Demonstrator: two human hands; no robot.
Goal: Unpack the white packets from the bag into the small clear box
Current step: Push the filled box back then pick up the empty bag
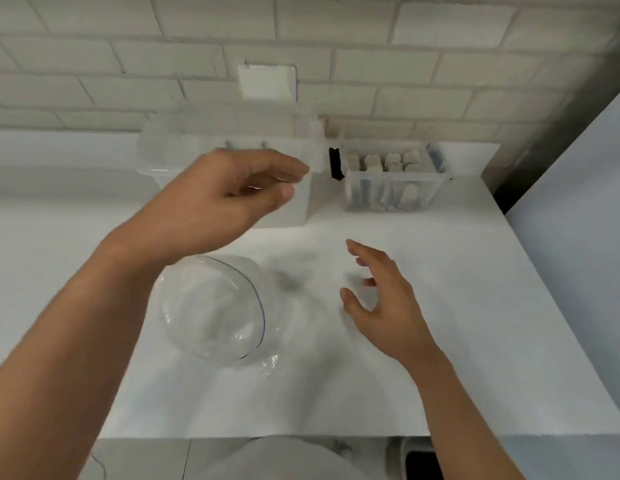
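Observation:
A clear plastic bag (215, 306) with a dark zip line lies crumpled on the white table (440, 341), and no packets show inside it. My left hand (232, 192) is raised above and behind the bag. Its thumb and fingertips pinch a small, blurred white packet (294, 180). The small clear box (393, 199) stands at the back right, to the right of my left hand, and holds several white packets (391, 161). To the right of the bag, my right hand (381, 303) hovers over the table with spread fingers and holds nothing.
A larger clear lidded box (184, 150) stands against the brick wall, partly behind my left hand. A black clip (335, 162) sits between the two boxes. The table ends at a wall panel on the right and at its front edge near my body.

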